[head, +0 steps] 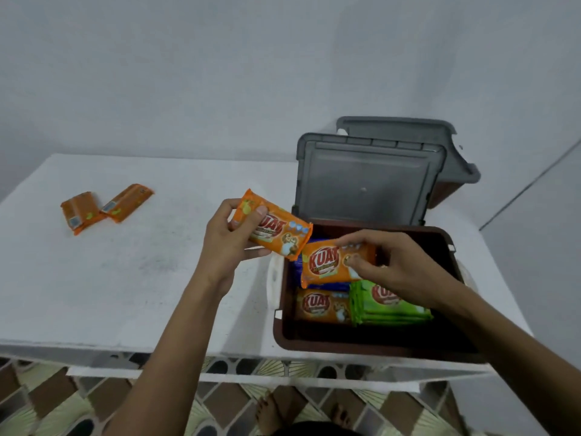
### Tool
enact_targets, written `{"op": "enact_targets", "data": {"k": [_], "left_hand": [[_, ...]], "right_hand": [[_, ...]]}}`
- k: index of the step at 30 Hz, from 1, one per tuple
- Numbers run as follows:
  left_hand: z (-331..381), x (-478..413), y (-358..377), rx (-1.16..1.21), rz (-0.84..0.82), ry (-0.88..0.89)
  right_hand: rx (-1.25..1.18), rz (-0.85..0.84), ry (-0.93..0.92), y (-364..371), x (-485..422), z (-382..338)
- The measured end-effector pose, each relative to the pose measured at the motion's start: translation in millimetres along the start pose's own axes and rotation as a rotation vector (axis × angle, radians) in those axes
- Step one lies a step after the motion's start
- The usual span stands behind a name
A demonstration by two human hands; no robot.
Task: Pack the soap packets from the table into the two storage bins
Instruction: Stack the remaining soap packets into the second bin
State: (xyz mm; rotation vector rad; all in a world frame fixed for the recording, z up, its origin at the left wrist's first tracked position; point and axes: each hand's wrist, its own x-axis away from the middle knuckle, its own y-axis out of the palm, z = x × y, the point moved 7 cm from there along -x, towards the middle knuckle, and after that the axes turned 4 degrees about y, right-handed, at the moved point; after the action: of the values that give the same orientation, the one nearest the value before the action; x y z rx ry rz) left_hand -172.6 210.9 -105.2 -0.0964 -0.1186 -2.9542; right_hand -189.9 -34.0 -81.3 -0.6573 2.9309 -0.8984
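Observation:
My left hand (227,240) grips an orange soap packet (276,231) just left of the open brown bin (452,243). My right hand (396,262) pinches a second orange soap packet (327,264) over the bin's inside. In the bin lie another orange packet (320,306), a stack of green packets (386,306) and blue packets (298,265) mostly hidden underneath. Two orange packets (82,212) (127,201) lie on the white table (141,278) at the far left. A second bin (446,190) stands behind, its grey lid shut.
The front bin's grey lid (364,180) stands upright against the rear bin. A white latch (275,278) hangs on the bin's left side. The table's front edge is close to me, above a tiled floor where my bare feet (270,413) show. A grey wall is behind.

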Motion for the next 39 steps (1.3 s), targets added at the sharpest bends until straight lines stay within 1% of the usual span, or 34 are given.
{"op": "enact_targets", "data": {"k": [5, 8, 11, 14, 17, 22, 26, 32, 39], "left_hand": [[-16.8, 4.1, 5.9, -0.093, 0.058, -0.025], [-22.0, 5.8, 7.5, -0.127, 0.066, -0.038], [-26.3, 7.1, 6.1, -0.124, 0.073, -0.051], [-29.1, 7.7, 3.5, -0.095, 0.081, -0.062], [-32.0, 8.2, 3.3, -0.072, 0.083, -0.073], [-34.3, 6.1, 5.5, -0.074, 0.075, -0.083], [-36.1, 4.9, 4.8, -0.071, 0.077, -0.088], [-38.0, 4.2, 4.9, -0.067, 0.077, -0.091], [-39.3, 3.0, 4.5, -0.065, 0.07, -0.092]], "right_hand": [[-0.025, -0.11, 0.112, 14.6, 4.6, 13.6], [0.029, -0.151, 0.107, 19.8, 2.7, 17.2], [0.087, -0.216, 0.092, 26.9, 3.0, 19.3], [0.131, -0.232, 0.094, 32.4, 2.3, 23.6], [0.209, -0.25, 0.153, 42.2, -2.0, 33.1], [0.317, -0.241, 0.206, 55.8, -10.2, 37.4], [0.438, -0.237, 0.204, 56.9, -16.4, 33.8], [0.473, -0.205, 0.242, 57.9, -19.1, 36.5], [0.613, -0.18, 0.216, 65.1, -21.0, 41.5]]}}
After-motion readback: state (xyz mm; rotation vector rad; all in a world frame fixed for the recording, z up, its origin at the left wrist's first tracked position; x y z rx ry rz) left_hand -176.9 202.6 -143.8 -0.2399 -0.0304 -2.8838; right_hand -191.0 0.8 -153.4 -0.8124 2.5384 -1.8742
